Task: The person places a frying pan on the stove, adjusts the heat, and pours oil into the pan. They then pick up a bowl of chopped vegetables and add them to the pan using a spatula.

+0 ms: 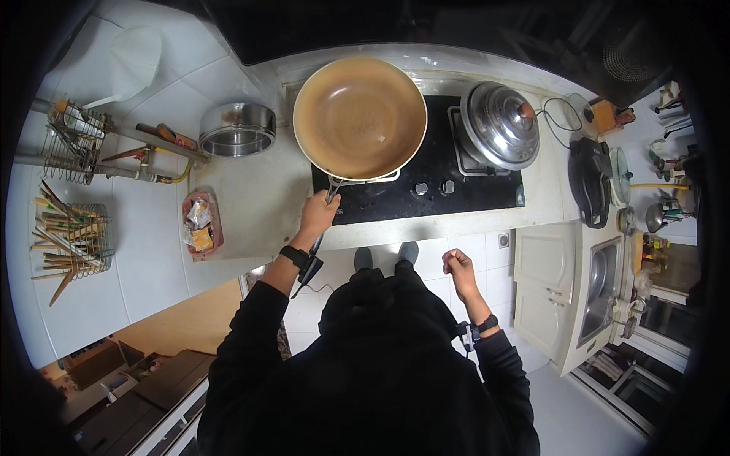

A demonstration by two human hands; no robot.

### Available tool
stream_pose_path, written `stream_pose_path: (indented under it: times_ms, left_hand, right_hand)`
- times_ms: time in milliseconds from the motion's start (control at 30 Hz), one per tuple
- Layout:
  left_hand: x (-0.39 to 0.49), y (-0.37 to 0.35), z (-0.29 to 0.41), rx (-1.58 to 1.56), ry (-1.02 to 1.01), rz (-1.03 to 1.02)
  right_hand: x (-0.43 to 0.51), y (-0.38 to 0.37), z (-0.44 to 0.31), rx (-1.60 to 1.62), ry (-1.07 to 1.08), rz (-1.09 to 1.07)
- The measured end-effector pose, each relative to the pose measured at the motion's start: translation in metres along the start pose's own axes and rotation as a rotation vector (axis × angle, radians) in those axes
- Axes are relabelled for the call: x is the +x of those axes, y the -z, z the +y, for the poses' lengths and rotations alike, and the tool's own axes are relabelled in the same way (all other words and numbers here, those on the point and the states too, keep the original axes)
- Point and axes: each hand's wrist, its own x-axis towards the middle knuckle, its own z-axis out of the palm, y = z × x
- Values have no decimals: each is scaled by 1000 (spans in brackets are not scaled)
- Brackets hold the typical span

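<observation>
My left hand [320, 214] grips the dark handle of a deep frying pan [360, 117] with a tan inner surface and a pale rim. The pan is over the left side of a black glass gas hob [393, 199]; whether it touches the burner stand cannot be told. Nothing shows inside the pan. My right hand [459, 273] hangs over the floor in front of the counter, its fingers curled together, with nothing visible in them. A steel pot with a domed lid [502, 125] and a brown knob stands on the right burner.
Left of the hob are a steel steamer ring [236, 131] and a pink basket [188, 222] of small packets. Wire holders with chopsticks [74, 239] hang on the tiled wall. A black electric appliance [590, 176] and a sink [601, 279] lie right. A range hood [428, 25] overhangs the back.
</observation>
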Motion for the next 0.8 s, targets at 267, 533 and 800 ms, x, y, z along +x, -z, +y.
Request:
stream_pose_path:
  times_ms: [267, 533, 800]
  left_hand:
    - [2, 0, -13, 126, -30, -15]
    - [-7, 2, -2, 1, 250, -173]
    - [-12, 3, 6, 226, -9, 27]
  right_hand:
    - [1, 2, 0, 8, -26, 2]
    - [0, 5, -2, 9, -18, 27]
    - [-13, 9, 4, -13, -23, 39]
